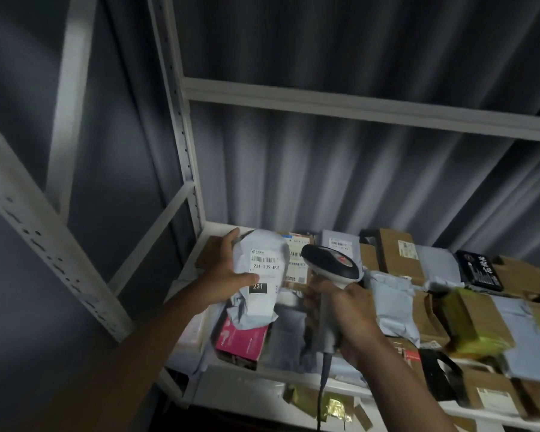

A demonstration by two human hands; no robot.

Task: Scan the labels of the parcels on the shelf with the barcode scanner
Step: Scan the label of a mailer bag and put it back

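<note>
Head view: lifting a soft grey plastic mailer bag with a white barcode label (259, 275) just above the left end of the white metal shelf (281, 369), label turned up and toward the camera. Left hand (228, 275) grasping that mailer along its left edge, thumb pressing across the label's lower part, fingers curling behind the top. Right hand (346, 316) clenching round the grip of the white and black corded barcode scanner (329, 263), scanner head hovering just right of the mailer, nose pointing toward the label.

Likely going wrong from here: thumb sitting near the lower printed block and possibly covering a code; bag wrinkling and bowing the barcode, spoiling the read; beam catching the labelled parcel just behind the mailer instead; grey cable (323, 378) hanging over the shelf's front edge and possibly snagging a parcel there.

Crowding the shelf right of the mailer: brown cardboard boxes (396, 254), more grey bags, a flat black packet (479, 271); a pink box (242, 341) lying directly below the mailer. Standing behind the shelf: a dark corrugated metal wall (325, 169), dimly lit. Showing below: a lower tier holding more parcels.
</note>
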